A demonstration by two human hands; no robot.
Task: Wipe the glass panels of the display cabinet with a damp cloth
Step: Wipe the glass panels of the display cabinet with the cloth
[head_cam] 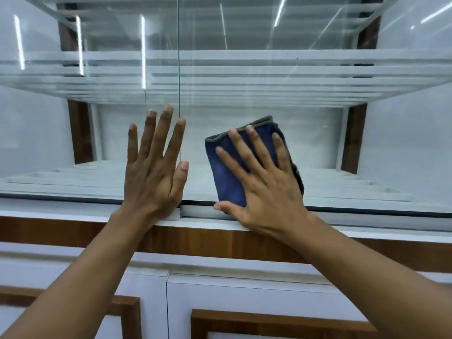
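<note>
Right hand (264,182) flat, fingers spread and straight, gripping nothing, palm pressing the folded blue cloth (230,172) against the glass panel (342,148) right of the vertical seam (179,69). Spread fingers likely there to load the whole pad evenly; thumb sits at the cloth's lower edge, probably to stop it slipping. Cloth is near the seam on its right, low on the pane. Left hand (154,167) also flat and released, palm on the glass just left of the seam, forefinger and thumb touching the seam line. Looks like bracing, so the pane doesn't shift or rattle under wiping pressure; cannot tell whether the panes slide. Left-of-seam panel (44,143) otherwise untouched. Behind the glass, both sides of the seam, white shelves (244,77) with light streaks reflected. Below the seam's foot, a white ledge, a wood band (195,241), then white cabinet doors (244,289). Judged stage: mid-wipe at the bottom of the right pane.
</note>
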